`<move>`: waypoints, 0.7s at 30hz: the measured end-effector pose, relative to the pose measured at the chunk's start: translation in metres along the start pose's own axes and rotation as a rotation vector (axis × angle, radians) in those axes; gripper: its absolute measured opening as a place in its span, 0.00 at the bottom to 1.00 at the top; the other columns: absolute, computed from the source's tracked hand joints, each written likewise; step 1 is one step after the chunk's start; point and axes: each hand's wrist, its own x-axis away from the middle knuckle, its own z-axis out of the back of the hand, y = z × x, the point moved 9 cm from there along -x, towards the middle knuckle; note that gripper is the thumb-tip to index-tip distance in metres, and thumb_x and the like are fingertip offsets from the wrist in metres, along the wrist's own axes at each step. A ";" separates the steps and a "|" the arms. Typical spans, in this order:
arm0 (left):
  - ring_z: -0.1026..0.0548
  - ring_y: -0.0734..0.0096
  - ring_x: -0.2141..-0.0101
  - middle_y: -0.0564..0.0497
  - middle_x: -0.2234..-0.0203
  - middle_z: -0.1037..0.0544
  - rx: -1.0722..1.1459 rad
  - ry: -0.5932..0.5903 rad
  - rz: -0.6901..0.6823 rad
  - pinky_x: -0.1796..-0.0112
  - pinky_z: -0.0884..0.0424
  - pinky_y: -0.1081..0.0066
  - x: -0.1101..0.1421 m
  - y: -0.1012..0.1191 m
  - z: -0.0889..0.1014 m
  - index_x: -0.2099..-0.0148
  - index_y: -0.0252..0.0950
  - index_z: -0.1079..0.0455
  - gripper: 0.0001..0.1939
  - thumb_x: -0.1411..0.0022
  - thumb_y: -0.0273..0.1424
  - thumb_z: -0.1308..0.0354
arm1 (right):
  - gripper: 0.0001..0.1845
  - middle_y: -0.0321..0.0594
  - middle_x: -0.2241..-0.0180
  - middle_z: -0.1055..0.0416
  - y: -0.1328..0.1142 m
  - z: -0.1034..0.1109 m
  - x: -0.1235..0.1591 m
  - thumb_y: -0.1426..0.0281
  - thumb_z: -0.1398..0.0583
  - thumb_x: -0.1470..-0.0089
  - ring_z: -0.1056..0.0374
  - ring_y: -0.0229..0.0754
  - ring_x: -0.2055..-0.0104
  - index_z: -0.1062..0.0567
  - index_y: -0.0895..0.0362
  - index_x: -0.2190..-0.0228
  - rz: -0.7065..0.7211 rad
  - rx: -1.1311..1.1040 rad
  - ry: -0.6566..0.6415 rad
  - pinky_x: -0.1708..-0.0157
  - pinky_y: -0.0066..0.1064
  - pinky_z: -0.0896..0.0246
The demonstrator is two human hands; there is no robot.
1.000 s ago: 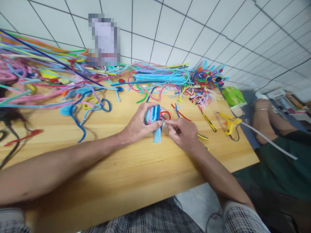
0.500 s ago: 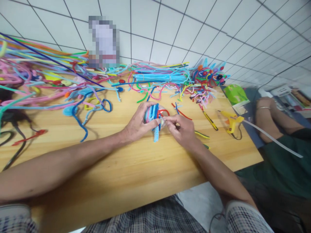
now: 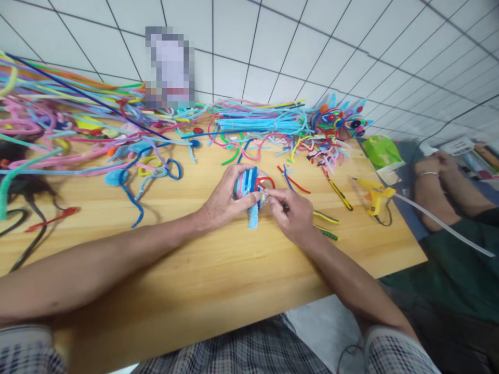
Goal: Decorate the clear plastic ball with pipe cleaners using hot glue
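Observation:
A craft piece wound with blue, pink and white pipe cleaners [image 3: 247, 183] is gripped in my left hand [image 3: 224, 200], with fingers behind it and the thumb across its near side. A light blue fuzzy strip [image 3: 253, 217] hangs from its lower end. At its right end a red pipe cleaner [image 3: 268, 180] curves out beside a clear, shiny part. My right hand [image 3: 290, 210] pinches at that end with thumb and forefinger; what lies between the fingertips is too small to make out. Yellow-and-black tool handles [image 3: 326, 217] show behind my right hand, their other end hidden.
Cut pipe cleaner pieces [image 3: 294, 179], a yellow utility knife [image 3: 340, 195] and a yellow glue gun [image 3: 374, 197] lie to the right. Bundled pipe cleaners [image 3: 261, 124] and finished masks [image 3: 339, 122] line the wall. Another person's arms [image 3: 432, 192] rest at the far right.
The view has shifted slightly, moving everything a little to the right. Both hands keep about the same hold, and a bit more of the tool handles shows beside my right hand.

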 end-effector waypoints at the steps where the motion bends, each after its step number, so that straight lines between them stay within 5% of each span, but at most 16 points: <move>1: 0.25 0.52 0.42 0.43 0.44 0.24 0.002 -0.003 -0.007 0.39 0.27 0.50 0.000 0.000 0.000 0.35 0.41 0.36 0.28 0.31 0.42 0.34 | 0.16 0.36 0.64 0.15 -0.001 -0.001 0.000 0.79 0.40 0.33 0.21 0.37 0.68 0.19 0.52 0.50 0.011 -0.001 -0.001 0.65 0.28 0.26; 21: 0.23 0.53 0.44 0.42 0.43 0.23 0.016 0.005 -0.045 0.41 0.25 0.49 0.003 -0.002 -0.001 0.33 0.41 0.37 0.29 0.29 0.43 0.34 | 0.16 0.35 0.65 0.14 -0.001 -0.001 0.004 0.79 0.39 0.34 0.22 0.37 0.70 0.19 0.52 0.51 -0.044 0.033 0.038 0.67 0.28 0.25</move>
